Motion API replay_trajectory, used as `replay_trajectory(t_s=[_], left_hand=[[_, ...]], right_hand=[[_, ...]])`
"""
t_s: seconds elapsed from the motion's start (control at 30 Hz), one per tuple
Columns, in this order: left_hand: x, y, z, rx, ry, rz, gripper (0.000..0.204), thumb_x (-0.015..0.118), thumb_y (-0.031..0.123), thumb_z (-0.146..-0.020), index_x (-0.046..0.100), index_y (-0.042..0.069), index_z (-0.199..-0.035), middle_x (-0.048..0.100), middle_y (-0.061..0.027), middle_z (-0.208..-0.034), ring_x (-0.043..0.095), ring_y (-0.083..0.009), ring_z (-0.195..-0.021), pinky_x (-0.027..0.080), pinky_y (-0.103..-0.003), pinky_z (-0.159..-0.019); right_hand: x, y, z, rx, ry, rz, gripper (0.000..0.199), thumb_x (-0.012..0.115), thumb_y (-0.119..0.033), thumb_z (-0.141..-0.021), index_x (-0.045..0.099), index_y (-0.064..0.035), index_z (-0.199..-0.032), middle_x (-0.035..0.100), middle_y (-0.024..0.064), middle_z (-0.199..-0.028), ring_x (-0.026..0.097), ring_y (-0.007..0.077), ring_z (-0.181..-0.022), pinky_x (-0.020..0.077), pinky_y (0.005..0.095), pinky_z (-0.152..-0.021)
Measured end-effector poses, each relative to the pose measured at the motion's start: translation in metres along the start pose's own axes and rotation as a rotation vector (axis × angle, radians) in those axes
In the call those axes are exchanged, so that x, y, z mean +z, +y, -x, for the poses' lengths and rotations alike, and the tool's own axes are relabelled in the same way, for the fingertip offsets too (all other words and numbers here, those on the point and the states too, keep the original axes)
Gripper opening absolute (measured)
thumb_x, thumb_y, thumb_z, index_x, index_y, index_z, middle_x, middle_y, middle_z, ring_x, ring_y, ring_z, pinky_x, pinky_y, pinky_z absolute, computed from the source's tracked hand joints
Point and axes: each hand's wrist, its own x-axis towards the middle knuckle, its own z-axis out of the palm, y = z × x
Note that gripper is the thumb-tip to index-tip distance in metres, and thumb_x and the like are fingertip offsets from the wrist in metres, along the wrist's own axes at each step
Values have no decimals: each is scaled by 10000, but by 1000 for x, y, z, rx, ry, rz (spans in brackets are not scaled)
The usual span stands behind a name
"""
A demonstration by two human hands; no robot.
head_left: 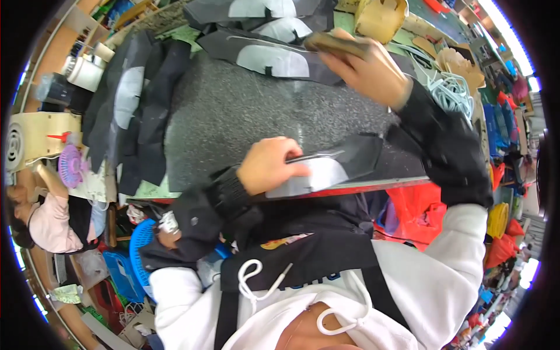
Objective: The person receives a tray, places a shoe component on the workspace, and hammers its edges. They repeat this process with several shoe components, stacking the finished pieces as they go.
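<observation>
On the speckled dark worktop [245, 108], the left hand [268, 165] pinches a black-and-silver panel [333, 169] at the near edge; the right hand [373, 71], fingers curled, grips a blurred brown block [335, 44] near similar panels [272, 60].

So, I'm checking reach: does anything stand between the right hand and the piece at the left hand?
Nothing visible does: only the speckled dark surface lies between the right hand and that piece.

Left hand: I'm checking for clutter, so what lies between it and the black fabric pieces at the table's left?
In the head view, only the speckled dark work surface shows between the left hand and those black fabric pieces.
</observation>
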Motion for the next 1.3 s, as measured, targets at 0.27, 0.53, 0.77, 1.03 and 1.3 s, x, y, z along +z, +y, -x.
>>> replay_trajectory(t_s=[0.27,0.53,0.77,1.03,1.3], left_hand=[[-13,-7,-40,24,-121,105,338,763,235,-763,650,16,-994,672,-133,-834,658,-290,-751,505,-374,-673],[35,2,-80,197,140,-10,130,705,135,-781,676,39,-864,659,-116,-812,647,-315,-744,515,-398,-680],[37,10,-77,247,120,-115,69,662,122,-799,676,67,-838,635,-108,-825,637,-320,-769,517,-425,-688],[31,34,-40,102,72,-244,225,613,83,-811,642,29,-1028,604,-110,-891,618,-275,-814,508,-377,-700],[52,30,-26,275,224,-659,295,587,120,-766,622,8,-1036,559,-61,-972,554,-215,-899,488,-331,-712]], right_hand=[[17,-63,154,385,-322,-559,258,659,-110,-882,562,-45,-1112,593,140,-766,590,316,-659,469,376,-604],[21,-34,148,181,-402,-762,245,642,-95,-892,548,-32,-1109,569,154,-748,574,348,-630,470,377,-586],[3,-2,117,319,-289,-522,270,621,-83,-904,603,-17,-1165,600,175,-870,597,329,-732,483,366,-652],[25,23,122,78,-319,-430,246,627,-97,-896,631,-38,-1134,613,150,-925,590,336,-658,483,395,-609],[31,-4,116,240,-287,-207,245,643,-97,-872,623,-43,-1110,590,147,-881,589,361,-642,466,423,-564]])
